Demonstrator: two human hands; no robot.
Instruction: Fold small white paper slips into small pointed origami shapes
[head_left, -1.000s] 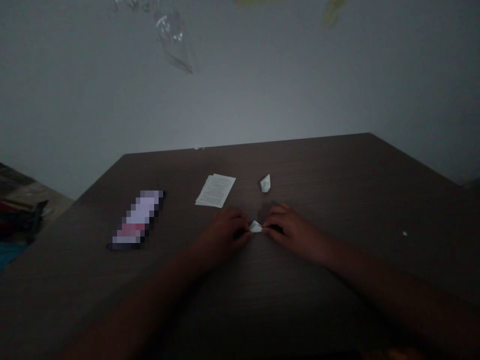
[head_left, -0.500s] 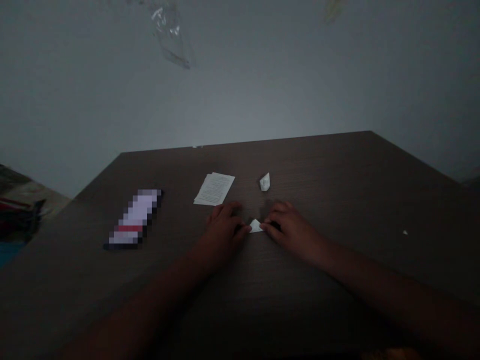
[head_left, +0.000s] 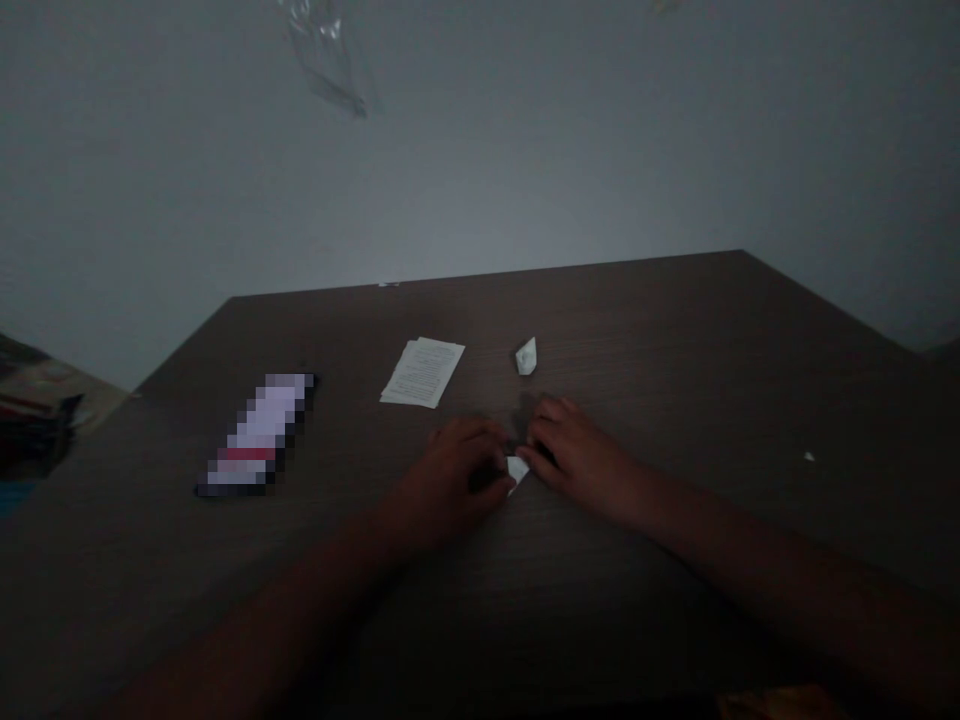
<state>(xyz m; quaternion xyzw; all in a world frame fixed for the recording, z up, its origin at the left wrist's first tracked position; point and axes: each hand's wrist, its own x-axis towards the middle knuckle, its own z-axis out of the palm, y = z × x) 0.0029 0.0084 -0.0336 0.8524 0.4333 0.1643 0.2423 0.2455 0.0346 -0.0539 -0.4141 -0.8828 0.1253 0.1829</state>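
Note:
Between my hands, low over the brown table, is a small piece of folded white paper. My left hand pinches its left side, thumb in front and fingers behind. My right hand has its thumb and fingertips at the paper's upper right edge, closed on it. The fingers hide part of the paper. Beyond my right hand stands a folded white paper shape with a pointed top. A stack of printed paper sheets lies beyond my left hand.
A phone with a blurred-out screen lies on the left of the table. A tiny white scrap is far to the right. Behind the table rises a grey wall, with a clear plastic bag hanging on it.
The folded paper has turned between my hands, its visible part now slanting downward. My left hand has shifted its grip, fingers coming in closer. The whole view has shifted slightly.

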